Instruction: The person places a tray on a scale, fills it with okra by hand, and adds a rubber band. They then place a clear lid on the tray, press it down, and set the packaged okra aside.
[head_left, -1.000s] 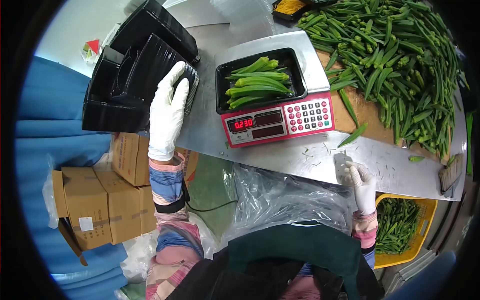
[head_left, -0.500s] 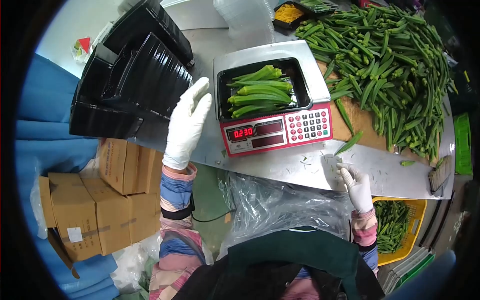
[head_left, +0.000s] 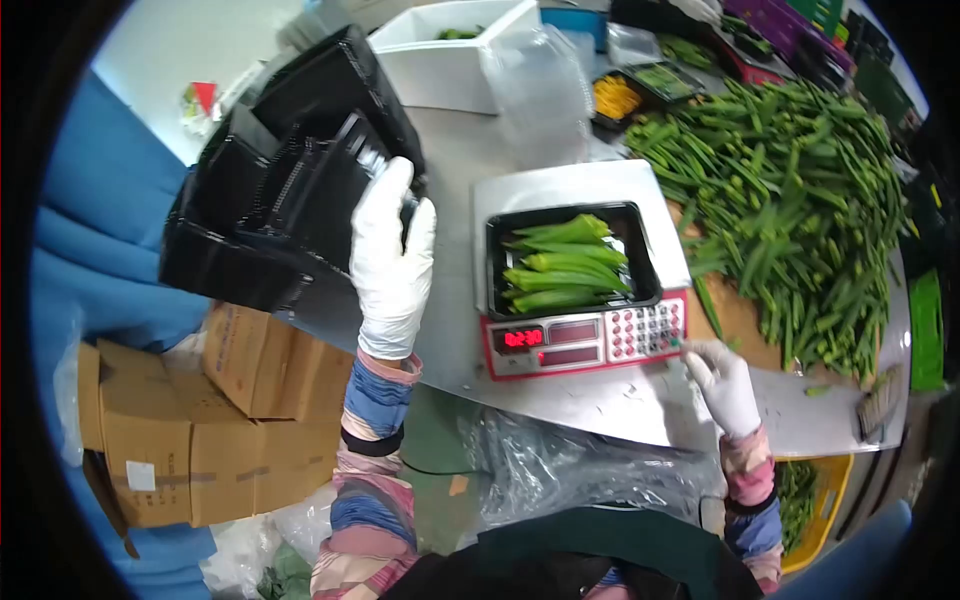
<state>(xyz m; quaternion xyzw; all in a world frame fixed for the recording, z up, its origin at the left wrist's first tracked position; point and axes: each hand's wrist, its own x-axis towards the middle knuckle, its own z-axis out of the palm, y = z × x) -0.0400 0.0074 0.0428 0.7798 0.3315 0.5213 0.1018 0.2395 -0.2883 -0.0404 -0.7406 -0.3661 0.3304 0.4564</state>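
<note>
Shiny metal desk (head_left: 445,150), and your left hand (head_left: 390,265) splayed open near glossy black trays (head_left: 310,205); your right hand (head_left: 727,390) curled half-open by the scale (head_left: 560,185).

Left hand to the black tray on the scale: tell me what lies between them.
A strip of bare metal tabletop, then the edge of the scale, in the head view.

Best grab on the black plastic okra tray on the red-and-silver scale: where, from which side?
Grip the tray by its left and right rims, a hand from each side. It sits flat on the scale, rim exposed; its near edge lies close to the keypad. Green okra pods lie loose inside, so a level two-sided lift looks safer.
</note>
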